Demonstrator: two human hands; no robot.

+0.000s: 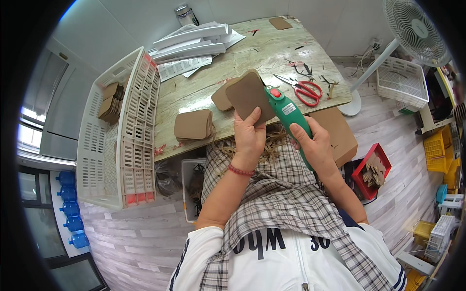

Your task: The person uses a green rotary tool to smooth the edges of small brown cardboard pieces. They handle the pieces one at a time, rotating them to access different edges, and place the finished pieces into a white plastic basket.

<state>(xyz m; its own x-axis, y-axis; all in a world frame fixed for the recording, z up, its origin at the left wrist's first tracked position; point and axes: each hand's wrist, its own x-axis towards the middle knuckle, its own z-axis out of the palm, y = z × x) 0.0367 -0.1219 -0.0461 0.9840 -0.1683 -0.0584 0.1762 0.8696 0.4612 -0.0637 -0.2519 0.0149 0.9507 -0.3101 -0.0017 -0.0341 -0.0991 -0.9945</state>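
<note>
The left hand (248,138) holds a brown sheet (248,95) raised over the table (233,58) edge, thumb on the near face, fingers closed behind it. The right hand (315,145) is wrapped shut around the grip of a green cutter (287,112), whose nose meets the sheet's right edge. The sheet looks thin, light and semi-stiff, probably leather or board; it holds its shape when pinched at the lower edge, so a hold low and clear of the cutting line appears sound. A second brown piece (221,98) sits just behind it. A stack of like pieces (193,125) lies on the table to the left, and red scissors (306,90) to the right. A white crate (121,140) stands at the table's left end.
</note>
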